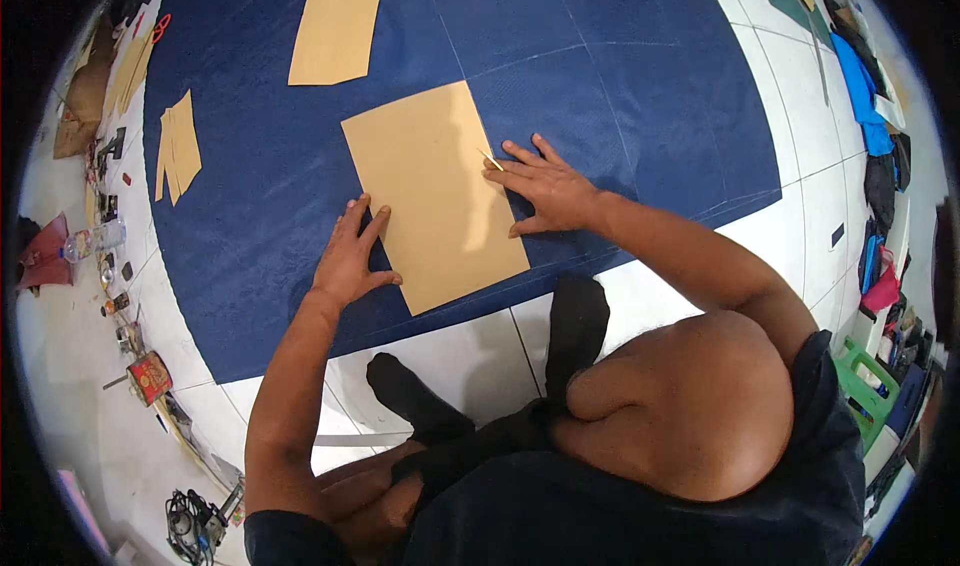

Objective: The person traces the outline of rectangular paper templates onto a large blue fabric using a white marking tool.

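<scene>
A tan rectangular cardboard pattern piece (430, 196) lies flat on a large dark blue cloth (270, 166). My left hand (347, 256) is open at the pattern's left edge, with spread fingers touching the edge and the cloth beside it. On the opposite edge, my right hand (548, 188) rests with its fingers apart. A thin, pale, pencil-like stick (491, 160) is held between those fingers, its tip over the pattern's right edge. Faint light lines are drawn on the cloth to the right of the pattern.
Another tan pattern piece (338, 26) lies farther away, and a slit one (178, 151) at the left. Red-handled scissors (161, 28) lie by the cloth's far left edge. My socked feet (577, 321) rest on white tiles near the front edge. A green plastic stool (866, 386) stands right.
</scene>
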Demonstrator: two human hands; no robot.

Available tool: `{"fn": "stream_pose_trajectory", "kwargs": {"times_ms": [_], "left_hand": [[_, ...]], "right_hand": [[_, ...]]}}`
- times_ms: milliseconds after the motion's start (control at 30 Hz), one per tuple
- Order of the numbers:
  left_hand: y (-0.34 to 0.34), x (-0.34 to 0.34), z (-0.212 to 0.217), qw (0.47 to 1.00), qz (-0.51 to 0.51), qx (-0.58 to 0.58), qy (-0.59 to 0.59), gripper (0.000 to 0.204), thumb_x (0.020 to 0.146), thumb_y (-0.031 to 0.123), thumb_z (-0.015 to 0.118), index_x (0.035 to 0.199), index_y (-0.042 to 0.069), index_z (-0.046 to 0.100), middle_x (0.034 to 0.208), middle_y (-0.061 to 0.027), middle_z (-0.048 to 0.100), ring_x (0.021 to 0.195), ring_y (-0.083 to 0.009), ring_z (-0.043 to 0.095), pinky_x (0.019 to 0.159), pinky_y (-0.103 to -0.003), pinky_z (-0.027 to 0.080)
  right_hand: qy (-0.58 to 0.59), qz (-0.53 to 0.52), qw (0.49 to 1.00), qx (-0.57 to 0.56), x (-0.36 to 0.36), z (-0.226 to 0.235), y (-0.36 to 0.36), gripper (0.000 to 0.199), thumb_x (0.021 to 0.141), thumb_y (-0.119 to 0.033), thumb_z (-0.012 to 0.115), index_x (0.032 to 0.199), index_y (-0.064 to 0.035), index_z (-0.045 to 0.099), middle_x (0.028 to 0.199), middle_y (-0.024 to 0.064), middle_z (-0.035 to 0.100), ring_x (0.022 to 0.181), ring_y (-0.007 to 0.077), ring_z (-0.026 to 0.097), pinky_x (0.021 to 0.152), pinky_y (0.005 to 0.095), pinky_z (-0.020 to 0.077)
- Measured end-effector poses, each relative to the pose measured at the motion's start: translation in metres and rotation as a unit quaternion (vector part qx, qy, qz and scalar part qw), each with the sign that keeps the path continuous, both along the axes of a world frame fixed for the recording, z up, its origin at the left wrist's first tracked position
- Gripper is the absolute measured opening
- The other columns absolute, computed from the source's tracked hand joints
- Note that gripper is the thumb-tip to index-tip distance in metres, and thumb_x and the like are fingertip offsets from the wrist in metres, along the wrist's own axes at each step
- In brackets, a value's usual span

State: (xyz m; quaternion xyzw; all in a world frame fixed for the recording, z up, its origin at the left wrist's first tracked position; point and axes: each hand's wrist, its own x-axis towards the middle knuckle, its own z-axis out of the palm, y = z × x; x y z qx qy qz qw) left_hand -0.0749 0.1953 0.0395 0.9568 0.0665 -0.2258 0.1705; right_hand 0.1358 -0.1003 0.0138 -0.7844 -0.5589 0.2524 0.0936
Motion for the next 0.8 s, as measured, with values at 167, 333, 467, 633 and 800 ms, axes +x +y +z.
{"fn": "stream_pose_trajectory", "kwargs": {"times_ms": [167, 333, 467, 633, 800], "left_hand": [[-0.0013, 0.0035, -0.0026, 1.0, -0.006, 0.009, 0.023, 0.118, 0.059, 0.042, 0.094, 0.157, 0.018, 0.035, 0.166, -0.0166, 0.02, 0.154, -0.0387, 0.018, 0.126, -0.049, 0.023], [0.0012, 0.0004, -0.0075, 1.0, -0.01, 0.004, 0.013, 0.118, 0.059, 0.043, 0.094, 0.157, 0.017, 0.034, 0.166, -0.0167, 0.019, 0.154, -0.0394, 0.018, 0.126, -0.05, 0.022], [0.0, 0.0044, -0.0021, 1.0, 0.0, 0.0, 0.024, 0.117, 0.059, 0.042, 0.094, 0.157, 0.017, 0.035, 0.166, -0.0178, 0.019, 0.153, -0.0412, 0.018, 0.125, -0.052, 0.023], [0.0052, -0.0019, -0.0103, 1.0, -0.009, -0.003, 0.002, 0.117, 0.06, 0.044, 0.094, 0.157, 0.017, 0.035, 0.166, -0.0195, 0.019, 0.153, -0.0408, 0.019, 0.125, -0.052, 0.024], [0.0006, 0.0009, -0.0036, 1.0, -0.012, 0.001, 0.005, 0.116, 0.061, 0.044, 0.094, 0.157, 0.017, 0.036, 0.165, -0.0198, 0.02, 0.153, -0.0397, 0.019, 0.125, -0.052, 0.024]], "right_hand": [[-0.003, 0.0, 1.0, -0.004, 0.0013, -0.0041, -0.0017, 0.098, 0.077, -0.054, 0.083, 0.154, -0.0131, 0.038, 0.16, 0.0109, 0.037, 0.155, 0.0306, 0.019, 0.127, 0.058, 0.0055], [0.001, -0.001, 1.0, 0.002, 0.0009, -0.0045, -0.0025, 0.099, 0.077, -0.055, 0.082, 0.154, -0.0124, 0.037, 0.161, 0.01, 0.038, 0.155, 0.0295, 0.019, 0.127, 0.0576, 0.0052], [-0.012, 0.005, 1.0, 0.012, 0.0023, -0.0071, -0.0023, 0.098, 0.078, -0.055, 0.082, 0.154, -0.0123, 0.037, 0.16, 0.0103, 0.038, 0.155, 0.0301, 0.019, 0.127, 0.0581, 0.006], [-0.004, 0.012, 1.0, 0.023, 0.002, -0.0063, -0.0021, 0.1, 0.076, -0.056, 0.082, 0.154, -0.012, 0.038, 0.16, 0.0107, 0.038, 0.155, 0.0308, 0.02, 0.126, 0.059, 0.0068], [0.003, 0.002, 1.0, 0.001, 0.0004, -0.0026, -0.0024, 0.101, 0.075, -0.056, 0.082, 0.154, -0.0126, 0.038, 0.161, 0.0097, 0.038, 0.155, 0.0296, 0.018, 0.127, 0.0581, 0.005]]}}
